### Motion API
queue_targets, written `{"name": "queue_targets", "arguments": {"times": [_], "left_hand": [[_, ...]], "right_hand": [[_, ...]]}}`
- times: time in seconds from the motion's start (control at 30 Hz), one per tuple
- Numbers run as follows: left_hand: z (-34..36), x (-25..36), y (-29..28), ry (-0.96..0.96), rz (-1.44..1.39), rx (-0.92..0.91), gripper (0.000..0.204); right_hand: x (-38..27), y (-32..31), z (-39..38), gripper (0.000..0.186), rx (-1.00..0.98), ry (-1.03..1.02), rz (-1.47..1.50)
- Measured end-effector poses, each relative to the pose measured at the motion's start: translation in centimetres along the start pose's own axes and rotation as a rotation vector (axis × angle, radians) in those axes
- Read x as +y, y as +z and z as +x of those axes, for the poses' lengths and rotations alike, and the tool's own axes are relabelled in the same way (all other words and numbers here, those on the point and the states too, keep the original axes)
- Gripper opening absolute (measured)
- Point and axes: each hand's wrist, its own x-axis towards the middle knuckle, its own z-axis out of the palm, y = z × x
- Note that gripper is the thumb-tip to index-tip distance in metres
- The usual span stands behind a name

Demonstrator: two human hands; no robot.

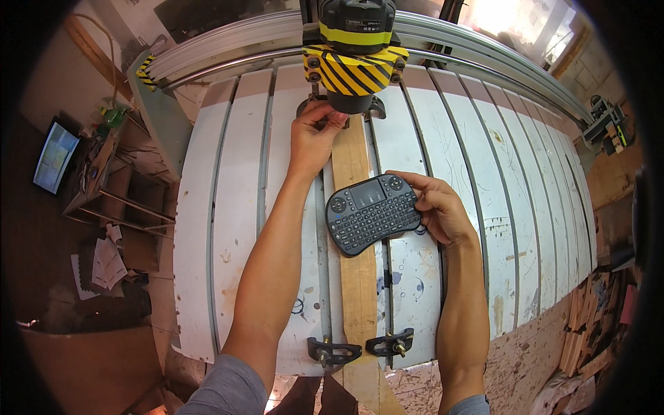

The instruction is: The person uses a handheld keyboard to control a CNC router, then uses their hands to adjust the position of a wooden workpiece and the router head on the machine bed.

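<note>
My right hand (445, 207) grips the right end of a small black handheld keyboard (373, 216), thumb and fingers on its edge, above a long wooden board (359, 297). My left hand (313, 138) reaches to the far end of the board, right under the spindle (351, 104) of a CNC router. Its thumb and fingers are pinched together beneath the spindle's dark lower end. Whatever they hold there, if anything, is hidden. The router head (356, 66) wears a yellow and black striped cover.
The board lies on a white slotted machine bed (238, 207). Black clamps (334, 351) flank its near end, and another clamp (377, 107) sits by the far end. A metal gantry rail (235, 66) crosses behind. At left, a lit monitor (57, 155) stands by a desk; wood scraps (581, 325) lie at right.
</note>
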Motion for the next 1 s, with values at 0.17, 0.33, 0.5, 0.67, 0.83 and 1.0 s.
{"name": "queue_targets", "arguments": {"times": [0.17,0.33,0.5,0.67,0.83,1.0], "left_hand": [[0.0,-0.1,0.0,-0.003,0.003,-0.006,0.018],[0.0,0.0,0.0,-0.008,0.008,-0.008,0.018],[0.1,-0.1,0.1,-0.007,-0.004,-0.004,0.017],[0.1,-0.4,0.0,-0.021,-0.026,-0.001,0.015],[0.1,-0.4,0.1,-0.004,-0.013,0.002,0.014],[0.2,-0.5,0.2,-0.011,-0.013,0.015,0.014]], "right_hand": [[0.0,-0.2,0.1,0.077,-0.007,0.018,-0.041],[0.3,-0.7,0.2,0.075,0.003,0.024,-0.065],[0.6,-0.8,0.1,0.071,-0.001,-0.009,-0.081],[-0.1,0.1,-0.1,0.067,-0.007,0.002,-0.016],[-0.2,0.5,-0.1,0.063,0.021,0.000,-0.045],[0.0,0.4,0.0,0.060,0.042,-0.004,-0.071]]}}
